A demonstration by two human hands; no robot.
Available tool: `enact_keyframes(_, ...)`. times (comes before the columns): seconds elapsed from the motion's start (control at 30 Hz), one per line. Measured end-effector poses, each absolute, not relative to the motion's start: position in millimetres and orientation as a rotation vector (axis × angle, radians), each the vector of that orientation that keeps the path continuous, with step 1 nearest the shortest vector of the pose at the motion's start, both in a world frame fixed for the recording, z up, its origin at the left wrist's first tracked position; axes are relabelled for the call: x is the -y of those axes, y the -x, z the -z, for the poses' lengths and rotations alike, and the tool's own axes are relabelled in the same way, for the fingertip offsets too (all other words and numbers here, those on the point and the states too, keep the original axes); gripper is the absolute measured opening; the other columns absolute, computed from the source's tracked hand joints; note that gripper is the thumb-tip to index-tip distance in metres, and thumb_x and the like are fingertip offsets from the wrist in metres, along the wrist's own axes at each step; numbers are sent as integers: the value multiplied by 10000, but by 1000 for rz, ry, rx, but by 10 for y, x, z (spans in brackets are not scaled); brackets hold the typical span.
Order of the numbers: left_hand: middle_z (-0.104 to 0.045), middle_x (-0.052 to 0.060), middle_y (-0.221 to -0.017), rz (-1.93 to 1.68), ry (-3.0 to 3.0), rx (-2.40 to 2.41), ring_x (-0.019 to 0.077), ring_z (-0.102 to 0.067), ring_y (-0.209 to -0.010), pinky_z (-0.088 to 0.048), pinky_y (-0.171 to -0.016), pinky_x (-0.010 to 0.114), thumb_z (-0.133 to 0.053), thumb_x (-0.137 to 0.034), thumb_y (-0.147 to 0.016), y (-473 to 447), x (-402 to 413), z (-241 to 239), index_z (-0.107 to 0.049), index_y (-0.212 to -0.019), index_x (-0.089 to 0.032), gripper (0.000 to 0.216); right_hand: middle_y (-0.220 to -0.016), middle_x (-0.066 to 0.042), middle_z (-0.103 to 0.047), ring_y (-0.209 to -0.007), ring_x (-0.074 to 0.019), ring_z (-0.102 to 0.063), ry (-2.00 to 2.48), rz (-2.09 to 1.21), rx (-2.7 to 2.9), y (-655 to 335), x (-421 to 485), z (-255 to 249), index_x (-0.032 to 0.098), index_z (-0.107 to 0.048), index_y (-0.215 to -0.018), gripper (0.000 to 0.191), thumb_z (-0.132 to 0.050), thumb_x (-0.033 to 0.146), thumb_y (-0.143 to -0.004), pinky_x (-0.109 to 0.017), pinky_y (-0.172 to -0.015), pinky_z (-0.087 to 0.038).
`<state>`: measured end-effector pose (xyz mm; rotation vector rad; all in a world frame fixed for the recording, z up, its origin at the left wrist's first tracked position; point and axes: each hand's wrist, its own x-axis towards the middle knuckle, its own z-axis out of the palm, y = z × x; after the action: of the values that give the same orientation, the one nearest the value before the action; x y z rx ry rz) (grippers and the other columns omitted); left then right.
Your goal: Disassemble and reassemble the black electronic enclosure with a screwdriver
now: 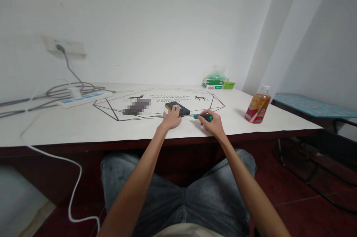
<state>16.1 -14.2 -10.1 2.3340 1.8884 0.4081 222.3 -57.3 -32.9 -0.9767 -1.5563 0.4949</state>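
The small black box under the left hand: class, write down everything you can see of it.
The black box is a small, flat, dark slab, seemingly plastic, with a yellow patch at its far-left corner. It lies flat on the white table, within the printed line pattern. The left hand rests on its near edge. The green-handled screwdriver in the right hand points at its right side; contact cannot be told.

The table mat (117, 116) reads "PERFECT MOMENT".

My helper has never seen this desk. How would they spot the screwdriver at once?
On the white table, look at the geometric line print in the middle. At its near right edge the right hand grips the screwdriver, the only green-handled tool, beside the black box.
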Motion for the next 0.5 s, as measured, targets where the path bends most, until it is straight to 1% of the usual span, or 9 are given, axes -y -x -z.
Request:
enact_keyframes(0.17,-114,202,-1708,-403,-2323,-1875,345,-174,-1575,-143,-1245,625,-339,-300,-972,-160,126,113,-154,-1637,-108,717,-540,7,-623,-480,-140,-548,971,-493,1554,-2219,582,322,211,-641,-809,280,-706,481,-777,-241,-468,-400)
enact_keyframes(0.3,-122,196,-1710,-426,-2325,-1868,350,-191,-1571,-143,-1242,634,-311,-354,-998,-152,93,143,-175,-1636,-138,687,-543,10,-622,-477,-137,-543,979,-497,1554,-2220,590,321,215,-639,-811,276,-708,481,-782,-240,-467,-398)
enact_keyframes(0.4,-126,193,-1711,-433,-2332,-1872,360,-200,-1568,-154,-1237,640,-312,-356,-998,-146,71,163,-185,-1637,-151,682,-551,8,-628,-473,-137,-543,984,-497,1555,-2224,592,323,219,-639,-810,277,-706,487,-788,-241,-462,-395)
enact_keyframes(0.5,-156,174,-1711,-441,-2333,-1884,367,-215,-1563,-169,-1229,651,-323,-354,-996,-145,57,174,-200,-1638,-193,673,-551,8,-624,-470,-136,-541,982,-495,1565,-2227,593,322,220,-640,-811,274,-702,486,-792,-239,-455,-390)
